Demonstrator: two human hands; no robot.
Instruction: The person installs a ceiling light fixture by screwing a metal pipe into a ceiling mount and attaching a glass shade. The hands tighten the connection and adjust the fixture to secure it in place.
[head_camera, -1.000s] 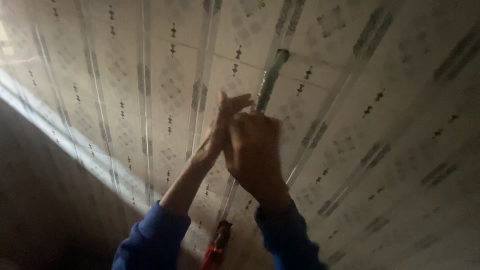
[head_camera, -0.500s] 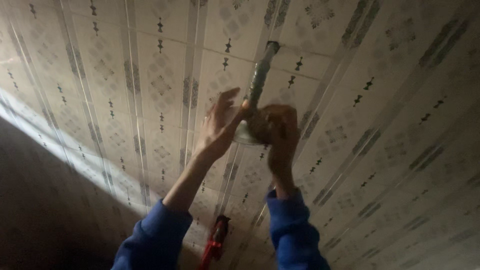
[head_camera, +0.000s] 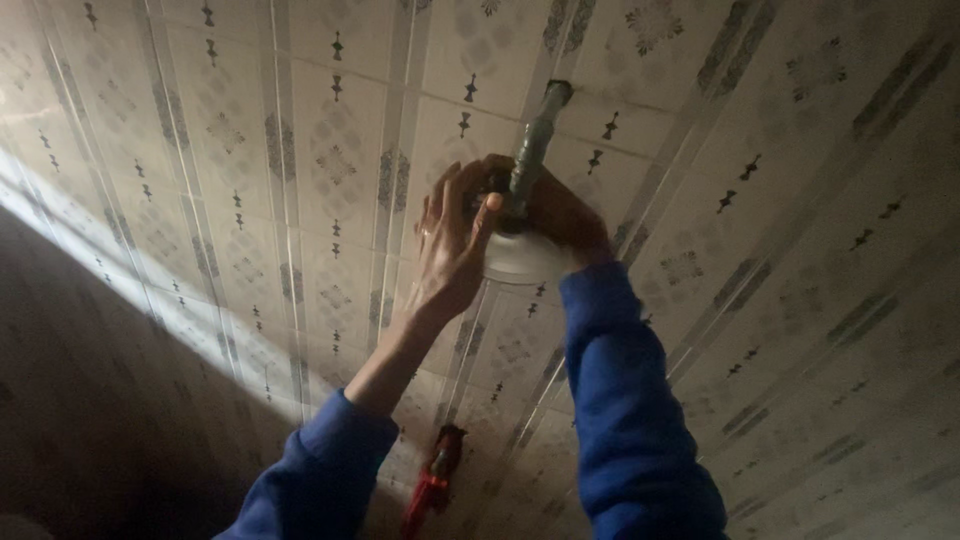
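Ceiling (head_camera: 300, 200): pale patterned panels with darker stripes, filling the view; dim room, a band of light along the left edge where the panels meet a dark wall (head_camera: 90, 420).

Item, metal rod (head_camera: 535, 145): greenish, hanging from the ceiling, centre of view.

Item, white cup-shaped cover (head_camera: 525, 262): on the rod, just below both hands, held away from the panels.

Left hand (head_camera: 450, 250): raised, fingers spread and lightly curled, thumb tip touching the rod above the cover.

Right hand (head_camera: 560, 215): behind the rod, fingers curled around it; how tightly they grip, I cannot tell.

Sleeves: blue, both arms.

Item, red tool (head_camera: 432, 480): near the bottom edge, between the arms, untouched.

Step in hand, as judged: fitting the cover at the rod. Next move likely calls for steadying the rod while sliding the cover along it.
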